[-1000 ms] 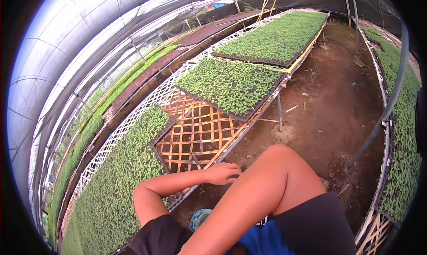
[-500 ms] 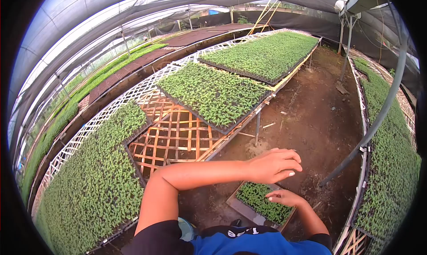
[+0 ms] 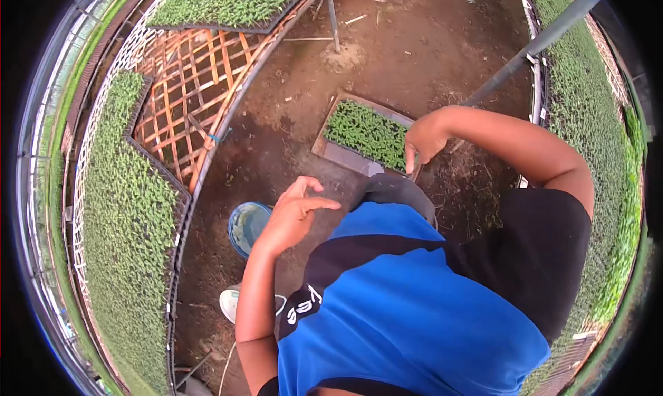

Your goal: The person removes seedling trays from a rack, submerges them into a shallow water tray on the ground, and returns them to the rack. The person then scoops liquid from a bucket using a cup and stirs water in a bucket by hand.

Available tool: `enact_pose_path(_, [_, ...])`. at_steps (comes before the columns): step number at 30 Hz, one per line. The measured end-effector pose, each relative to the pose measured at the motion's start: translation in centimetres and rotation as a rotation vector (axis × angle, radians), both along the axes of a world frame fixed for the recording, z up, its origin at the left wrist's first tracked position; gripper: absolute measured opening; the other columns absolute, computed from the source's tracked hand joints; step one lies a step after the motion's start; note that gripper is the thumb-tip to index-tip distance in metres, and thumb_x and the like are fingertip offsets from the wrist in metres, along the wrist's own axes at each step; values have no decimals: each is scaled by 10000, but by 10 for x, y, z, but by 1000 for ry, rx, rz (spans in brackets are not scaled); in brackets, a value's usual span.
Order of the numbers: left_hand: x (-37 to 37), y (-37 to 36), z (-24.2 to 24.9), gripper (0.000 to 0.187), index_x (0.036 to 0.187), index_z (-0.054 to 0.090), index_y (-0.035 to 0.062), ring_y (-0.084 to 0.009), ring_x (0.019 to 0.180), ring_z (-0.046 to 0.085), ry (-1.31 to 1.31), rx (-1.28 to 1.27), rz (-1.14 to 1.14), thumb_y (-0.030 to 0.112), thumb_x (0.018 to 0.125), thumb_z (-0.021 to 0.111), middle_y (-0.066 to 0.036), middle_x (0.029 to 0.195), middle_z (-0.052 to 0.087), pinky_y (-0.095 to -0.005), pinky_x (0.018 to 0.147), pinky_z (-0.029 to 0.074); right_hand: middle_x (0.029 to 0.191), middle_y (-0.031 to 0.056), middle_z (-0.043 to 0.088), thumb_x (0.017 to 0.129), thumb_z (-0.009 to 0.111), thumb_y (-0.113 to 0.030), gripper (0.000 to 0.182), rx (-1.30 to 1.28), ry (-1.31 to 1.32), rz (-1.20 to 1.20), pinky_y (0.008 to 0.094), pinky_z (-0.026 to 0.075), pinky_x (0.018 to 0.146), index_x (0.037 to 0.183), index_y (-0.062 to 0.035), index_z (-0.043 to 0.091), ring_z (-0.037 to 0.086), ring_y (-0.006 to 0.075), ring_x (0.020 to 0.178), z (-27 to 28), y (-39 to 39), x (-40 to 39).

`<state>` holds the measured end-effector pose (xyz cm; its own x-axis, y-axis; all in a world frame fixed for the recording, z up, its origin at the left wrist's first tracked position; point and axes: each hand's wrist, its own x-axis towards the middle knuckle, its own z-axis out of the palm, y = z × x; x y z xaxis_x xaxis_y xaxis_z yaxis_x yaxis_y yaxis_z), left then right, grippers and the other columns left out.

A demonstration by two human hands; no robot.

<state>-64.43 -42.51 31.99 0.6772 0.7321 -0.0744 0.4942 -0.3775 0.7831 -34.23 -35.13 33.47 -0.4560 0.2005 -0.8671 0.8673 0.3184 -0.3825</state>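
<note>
A small seedling tray full of green sprouts lies on the dirt floor in front of me. My right hand grips its right edge, fingers curled down over the rim. My left hand hovers in the air over the dirt just left of my blue shirt, fingers spread and holding nothing. A blue round container sits on the ground right beside that hand.
A bench with a bare orange lattice and seedling trays runs along the left. Another seedling bench lines the right, with a slanted metal pole before it. A white shoe is below. Bare dirt lies between the benches.
My view has tipped sharply down toward the ground. My left hand has drawn back from above the tray toward my body. My right hand stays at the tray.
</note>
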Motion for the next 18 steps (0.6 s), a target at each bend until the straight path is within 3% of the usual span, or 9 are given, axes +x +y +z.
enact_pose_path(3, [-30, -53, 2, 425, 885, 657, 186, -256, 905, 489, 125, 33, 105, -84, 641, 437, -85, 973, 462, -325, 774, 394, 921, 92, 618, 670, 527, -91, 413, 38, -20, 168, 324, 425, 661, 1052, -235, 590, 563, 220, 745, 12, -20, -52])
enact_pose_path(6, [-52, -110, 6, 411, 893, 655, 198, -254, 896, 491, 152, -17, 215, -63, 658, 442, -85, 966, 461, -323, 770, 396, 929, 61, 608, 659, 506, -74, 461, -60, 20, 326, 324, 426, 690, 1087, -230, 572, 543, 197, 776, -21, -44, -101])
enact_pose_path(10, [-83, -152, 15, 411, 891, 655, 205, -255, 880, 496, 117, 83, 326, -60, 666, 435, -89, 953, 462, -338, 771, 405, 988, 59, 602, 652, 510, -87, 450, -36, 37, 581, 320, 429, 735, 1084, -197, 572, 547, 199, 851, 1, -64, -166])
enact_pose_path(13, [-100, -174, 16, 427, 889, 656, 207, -256, 885, 496, 46, 113, 416, -74, 652, 437, -86, 949, 468, -337, 773, 411, 971, 72, 607, 693, 538, -182, 385, 28, 148, 685, 332, 422, 744, 1076, -210, 572, 562, 231, 860, 12, -61, -199])
enact_pose_path(16, [-116, -184, -4, 356, 899, 651, 192, -243, 887, 498, -58, 113, 446, -15, 671, 474, -82, 938, 471, -329, 775, 410, 980, 78, 602, 706, 568, -245, 351, 26, 188, 672, 329, 422, 751, 1047, -162, 583, 561, 229, 881, 28, -79, -217])
enact_pose_path(18, [-120, -174, -7, 344, 927, 640, 181, -217, 893, 489, -77, -4, 395, -4, 684, 480, -69, 924, 451, -306, 780, 408, 951, 72, 606, 716, 576, -248, 279, 90, 207, 542, 339, 423, 751, 970, -134, 604, 560, 238, 876, 43, -87, -213])
